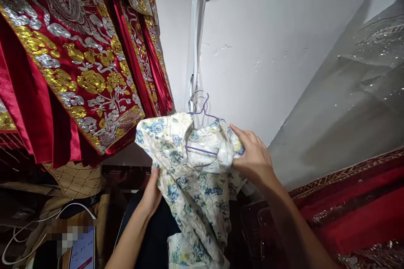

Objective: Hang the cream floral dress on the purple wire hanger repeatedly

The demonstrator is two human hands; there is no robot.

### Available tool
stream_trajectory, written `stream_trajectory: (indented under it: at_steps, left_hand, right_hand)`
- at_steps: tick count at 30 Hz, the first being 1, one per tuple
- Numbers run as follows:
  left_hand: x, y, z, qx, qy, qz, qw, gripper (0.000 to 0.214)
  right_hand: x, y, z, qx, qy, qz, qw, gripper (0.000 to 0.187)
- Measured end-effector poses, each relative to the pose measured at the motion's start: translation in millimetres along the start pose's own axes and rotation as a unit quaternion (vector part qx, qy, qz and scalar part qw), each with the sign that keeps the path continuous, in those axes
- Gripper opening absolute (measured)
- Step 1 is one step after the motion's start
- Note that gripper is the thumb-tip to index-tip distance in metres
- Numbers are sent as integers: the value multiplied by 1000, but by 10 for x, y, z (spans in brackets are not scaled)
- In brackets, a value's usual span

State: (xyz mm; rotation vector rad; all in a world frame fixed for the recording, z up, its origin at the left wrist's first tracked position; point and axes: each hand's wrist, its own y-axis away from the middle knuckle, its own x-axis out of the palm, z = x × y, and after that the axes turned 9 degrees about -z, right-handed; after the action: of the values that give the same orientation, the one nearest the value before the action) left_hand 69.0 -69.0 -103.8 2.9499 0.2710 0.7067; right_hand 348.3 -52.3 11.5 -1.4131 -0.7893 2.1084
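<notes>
A white dress-like garment with blue and yellow flowers hangs in front of me on a purple hanger. The hanger's hook points up toward the wall, and its lower bar shows through the neck opening. My right hand grips the garment's right shoulder, thumb and fingers round the cloth. My left hand is at the garment's left side below the sleeve, its thumb on the cloth and its fingers hidden behind. Lower down, the garment hangs in loose folds.
Red costumes with gold and silver sequins hang at the left. A white strip runs up the pale wall. Sheer glittery fabric and red cloth are at the right. A phone showing a timer lies lower left near a white cable.
</notes>
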Motion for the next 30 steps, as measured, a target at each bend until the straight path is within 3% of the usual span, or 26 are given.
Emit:
stream_trajectory:
  at_steps: [3,5,7,9,11,13,15,16,18,21,25,27,30]
  left_hand:
    - [-77,152,337,-21,5,-49,999,80]
    - [-129,262,545,-26,9,-91,995,81]
    - [-194,373,701,-46,18,-119,992,74]
    - [-255,476,792,-75,16,-119,990,67]
    - [-293,556,824,-85,3,-101,991,62]
    - [-306,605,822,-86,-4,-90,992,55]
    - [-309,625,811,-84,-5,-90,992,42]
    - [-312,627,807,-83,-6,-92,992,36]
    - [-326,622,806,-79,-8,-97,992,30]
    - [-359,614,831,-96,16,-92,991,33]
    - [-430,614,903,-150,46,-70,985,48]
    - [-477,616,937,-177,16,-94,980,57]
    - [-535,616,952,-208,-40,-118,970,63]
  right_hand:
    - [92,43,150,-45,-28,8,999,85]
    - [149,233,182,-92,-91,-9,992,78]
    - [205,544,174,-79,-189,-41,978,63]
    - [290,931,191,44,-284,-97,953,44]
    - [426,1323,286,231,-340,-137,901,26]
    - [599,1644,464,339,-375,2,863,29]
    - [766,1840,677,326,-459,213,798,42]
    - [833,1888,773,304,-491,285,765,46]
    - [928,1908,902,279,-531,340,725,49]
    - [1005,1869,896,300,-516,319,737,48]
    - [1056,1888,740,321,-479,260,775,42]
    - [1060,1912,721,321,-493,236,773,39]
    - [1045,1920,766,304,-517,256,758,40]
